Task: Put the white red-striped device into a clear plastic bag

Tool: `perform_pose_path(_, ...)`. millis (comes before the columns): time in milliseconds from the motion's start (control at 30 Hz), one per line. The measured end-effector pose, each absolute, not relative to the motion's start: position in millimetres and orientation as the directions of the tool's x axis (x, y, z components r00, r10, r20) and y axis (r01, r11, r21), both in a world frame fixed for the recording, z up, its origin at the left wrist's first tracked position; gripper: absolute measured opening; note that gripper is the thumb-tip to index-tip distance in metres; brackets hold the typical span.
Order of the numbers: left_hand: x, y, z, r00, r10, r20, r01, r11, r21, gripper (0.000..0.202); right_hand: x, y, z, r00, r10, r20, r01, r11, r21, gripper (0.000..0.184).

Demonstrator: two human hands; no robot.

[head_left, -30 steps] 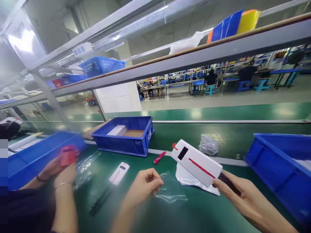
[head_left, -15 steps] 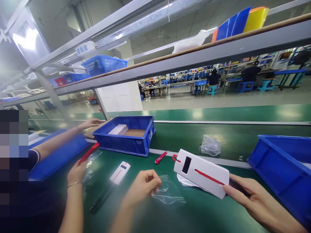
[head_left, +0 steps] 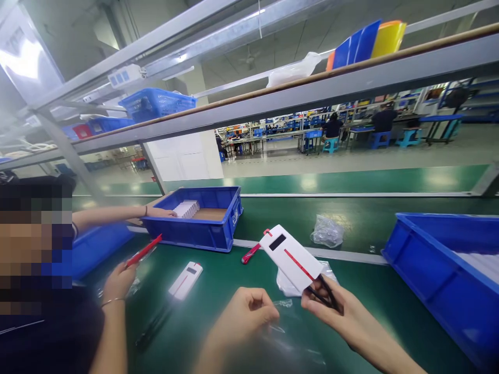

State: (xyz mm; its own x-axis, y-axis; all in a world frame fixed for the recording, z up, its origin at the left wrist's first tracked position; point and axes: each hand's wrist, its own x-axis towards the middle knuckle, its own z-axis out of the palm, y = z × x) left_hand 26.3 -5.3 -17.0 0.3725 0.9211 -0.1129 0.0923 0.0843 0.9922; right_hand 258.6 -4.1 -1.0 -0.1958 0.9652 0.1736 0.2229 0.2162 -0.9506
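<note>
Both hands closed: device, bag.

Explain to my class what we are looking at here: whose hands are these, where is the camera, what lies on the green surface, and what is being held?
The camera sits on a person's head, looking down at their own two bare hands. The right hand holds a white device with a red stripe by its lower end, along with a thin black cord. The left hand pinches a clear plastic bag. On the green surface lie a second, smaller white device, a red-handled tool, a crumpled plastic bag and blue bins. At the left, a co-worker holds a red stick-like item and reaches into one bin.
</note>
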Motion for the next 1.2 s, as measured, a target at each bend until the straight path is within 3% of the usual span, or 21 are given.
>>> perform_pose_path(100, 34.1, -7.5, -17.6, 0.377, 0.916, -0.137, 0.106, 0.104, 0.989, 0.016, 256.1, -8.3, -1.0, -0.315, 0.944, 0.096, 0.115, 0.139, -0.984, 0.041)
perform_pose_path(300, 37.1, -6.6, -19.2, 0.38, 0.913, -0.147, 0.113, 0.112, 0.987, 0.017, 252.2, -10.2, -2.2, -0.32, 0.944, 0.077, 0.098, 0.113, -0.989, 0.041)
perform_pose_path(500, 41.2, -5.0, -19.0, 0.394, 0.913, -0.11, 0.089, 0.081, 0.993, 0.027, 247.2, -10.0, -10.5, -0.369, 0.926, 0.08, 0.058, 0.109, -0.992, 0.012)
perform_pose_path(600, 47.4, -9.3, -17.6, 0.25, 0.968, 0.006, 0.151, -0.045, 0.987, 0.027, 246.0, -10.0, -12.0, -0.374, 0.924, 0.08, 0.075, 0.116, -0.99, 0.012)
perform_pose_path(733, 54.6, -22.4, -19.3, 0.015, 0.986, 0.165, 0.266, -0.163, 0.95, 0.018, 245.1, -9.2, -16.7, -0.269, 0.958, 0.098, 0.143, 0.14, -0.98, 0.037)
perform_pose_path(967, 75.6, -31.1, -28.6, 0.097, 0.984, 0.148, 0.252, -0.168, 0.953, 0.011, 243.5, -16.8, -23.9, -0.263, 0.961, 0.091, 0.172, 0.14, -0.975, 0.026)
perform_pose_path(1100, 69.9, -28.1, -29.4, 0.084, 0.982, 0.169, 0.215, -0.184, 0.959, 0.014, 247.9, -16.4, -24.1, -0.275, 0.957, 0.098, 0.266, 0.173, -0.948, 0.01)
perform_pose_path(1200, 57.0, -26.3, -29.7, 0.083, 0.985, 0.151, 0.206, -0.165, 0.964, 0.018, 248.7, -15.0, -21.2, -0.267, 0.956, 0.124, 0.264, 0.197, -0.944, 0.01)
